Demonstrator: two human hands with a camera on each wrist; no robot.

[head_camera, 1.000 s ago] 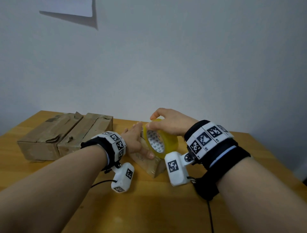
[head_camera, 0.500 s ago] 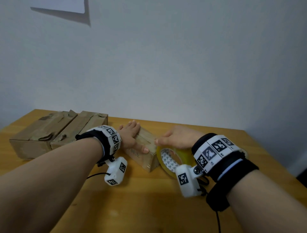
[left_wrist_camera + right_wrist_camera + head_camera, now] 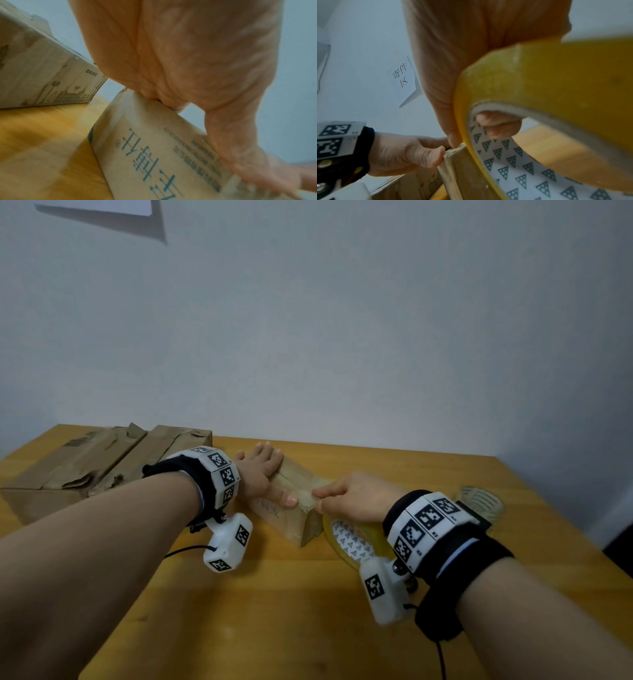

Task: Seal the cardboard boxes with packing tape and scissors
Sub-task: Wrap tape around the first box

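Note:
A small cardboard box (image 3: 274, 513) lies on the wooden table (image 3: 274, 618), pointing away from me. My left hand (image 3: 260, 470) lies flat along its top with straight fingers, the thumb against the side with blue print (image 3: 154, 155). My right hand (image 3: 352, 498) grips a yellow tape roll (image 3: 349, 542) just off the box's near end, low by the table. In the right wrist view a finger (image 3: 498, 124) hooks through the core of the tape roll (image 3: 556, 88), and the roll's edge touches the box's near top corner (image 3: 453, 152). No scissors are in view.
Two larger, worn cardboard boxes (image 3: 85, 463) (image 3: 164, 446) stand side by side at the back left, close to my left wrist. A pale printed round object (image 3: 483, 501) lies at the right behind my right wrist. A paper sign (image 3: 402, 77) hangs on the wall.
My right hand has brought the tape roll from above the box's top down over its near end to table level. My left hand has stayed pressed on the box, thumb near the front.

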